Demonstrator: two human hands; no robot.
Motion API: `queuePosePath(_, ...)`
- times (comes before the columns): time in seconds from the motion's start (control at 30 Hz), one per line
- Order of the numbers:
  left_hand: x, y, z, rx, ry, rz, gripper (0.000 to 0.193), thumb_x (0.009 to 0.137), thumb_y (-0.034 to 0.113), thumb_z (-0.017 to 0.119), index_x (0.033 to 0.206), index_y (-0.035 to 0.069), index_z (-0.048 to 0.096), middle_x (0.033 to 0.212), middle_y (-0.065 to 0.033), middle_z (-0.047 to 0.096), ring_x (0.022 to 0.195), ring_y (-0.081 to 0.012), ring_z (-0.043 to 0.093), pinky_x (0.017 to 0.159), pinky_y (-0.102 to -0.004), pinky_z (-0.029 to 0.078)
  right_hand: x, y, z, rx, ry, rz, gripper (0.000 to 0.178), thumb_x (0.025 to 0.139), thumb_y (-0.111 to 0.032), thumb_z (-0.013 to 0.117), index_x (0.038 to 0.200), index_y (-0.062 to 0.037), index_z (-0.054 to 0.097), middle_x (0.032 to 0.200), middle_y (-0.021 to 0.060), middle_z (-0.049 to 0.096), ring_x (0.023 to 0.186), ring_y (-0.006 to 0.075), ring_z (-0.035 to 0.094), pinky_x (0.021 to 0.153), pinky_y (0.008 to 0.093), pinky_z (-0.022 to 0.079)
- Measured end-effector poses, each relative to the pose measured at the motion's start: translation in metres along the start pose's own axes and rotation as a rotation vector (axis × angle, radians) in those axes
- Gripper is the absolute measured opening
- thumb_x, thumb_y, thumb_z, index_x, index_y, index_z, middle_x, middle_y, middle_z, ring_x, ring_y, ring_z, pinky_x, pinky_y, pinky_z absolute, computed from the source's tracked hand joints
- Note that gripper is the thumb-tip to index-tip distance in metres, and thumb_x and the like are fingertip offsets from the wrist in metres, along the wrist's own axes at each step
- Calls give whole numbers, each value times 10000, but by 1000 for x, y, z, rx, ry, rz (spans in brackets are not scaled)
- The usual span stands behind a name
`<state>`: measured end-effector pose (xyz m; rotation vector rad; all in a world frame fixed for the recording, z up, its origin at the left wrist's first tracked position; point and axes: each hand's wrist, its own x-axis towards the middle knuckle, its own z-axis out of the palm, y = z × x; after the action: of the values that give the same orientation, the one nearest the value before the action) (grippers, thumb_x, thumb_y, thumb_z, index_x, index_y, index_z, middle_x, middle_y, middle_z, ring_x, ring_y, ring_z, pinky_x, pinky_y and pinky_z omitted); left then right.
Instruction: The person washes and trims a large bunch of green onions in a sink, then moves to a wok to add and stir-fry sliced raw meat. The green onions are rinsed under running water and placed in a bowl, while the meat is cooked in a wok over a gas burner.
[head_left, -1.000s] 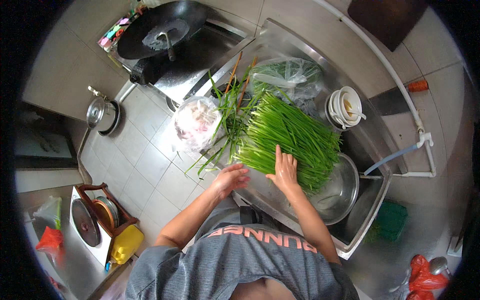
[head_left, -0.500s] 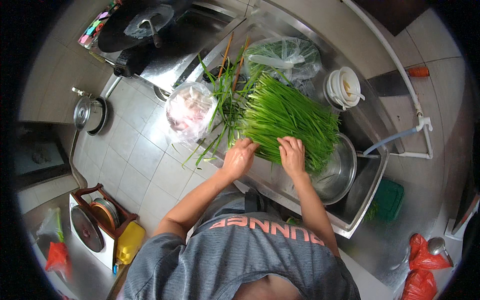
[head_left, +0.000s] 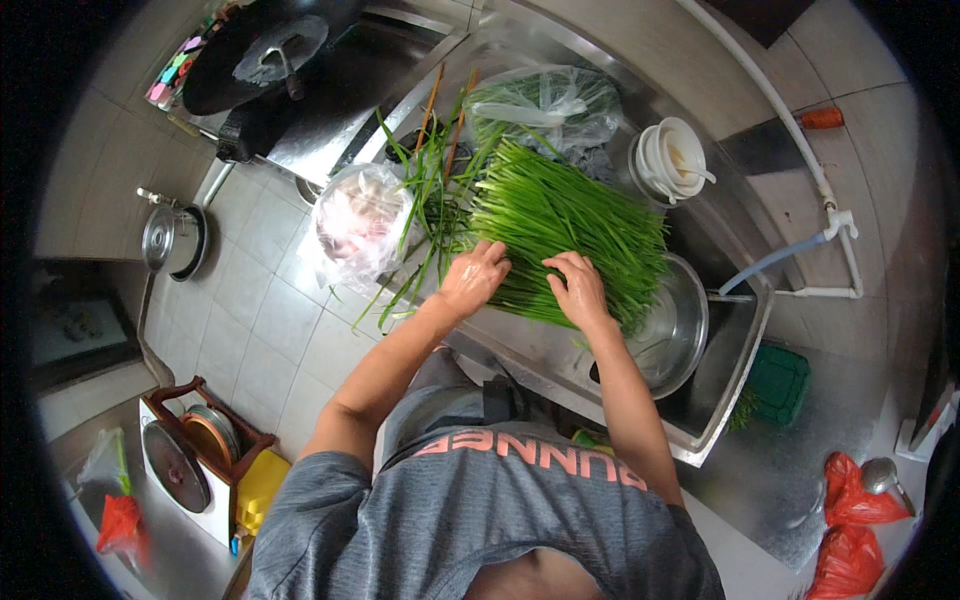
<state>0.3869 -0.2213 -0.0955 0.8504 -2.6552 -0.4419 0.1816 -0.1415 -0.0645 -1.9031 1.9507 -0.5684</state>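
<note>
A thick pile of green garlic chives [head_left: 570, 215] lies on the metal sink counter before me, its pale stem ends to the left. At the pile's near left corner my left hand [head_left: 476, 278] is closed, its bent fingers pinching near the stem ends; their tips are partly hidden. My right hand [head_left: 580, 288] rests on the near edge of the same pile, thumb apart from the fingers and nothing plainly gripped. Loose, tangled chive leaves [head_left: 440, 190] trail to the left of the pile, some hanging over the counter's edge.
Left of the chives sits a clear plastic bag [head_left: 360, 222] with pinkish-white contents. Behind them are a bag of greens [head_left: 545, 105] and stacked white bowls [head_left: 672, 160]. A metal basin [head_left: 675, 335] stands at the right in the sink. A wok [head_left: 262, 55] occupies the far-left stove.
The whole view has shifted slightly. My right hand's thumb has spread away from its fingers on the pile, while my left hand stays by the stem ends.
</note>
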Motion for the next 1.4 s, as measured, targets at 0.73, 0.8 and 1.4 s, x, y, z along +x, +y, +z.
queuePosePath(0.73,6,-73,-120,-542,567,-491,130,890,105,569,990,24,589,652,-20,571,566,-148,554,516,-276,439,-44,-40,46,-359,16,-75,760,705,-297,773,1350,-104,418,1400,106,363,1208,304,400,994,481,357)
queuePosePath(0.8,-6,-74,-116,-121,300,-446,210,834,97,605,1033,29,602,778,-103,605,692,-272,614,603,-356,496,-47,-39,34,-352,135,-113,891,637,-312,815,1385,-99,382,1441,128,320,1258,325,356,1042,513,289)
queuePosePath(1.4,-91,0,-9,-685,122,-518,246,770,-13,533,1005,17,601,804,-119,623,677,-221,604,630,-329,486,-38,-14,27,-320,-171,-88,549,664,-267,826,1074,-56,526,1196,135,506,1147,305,458,922,442,419)
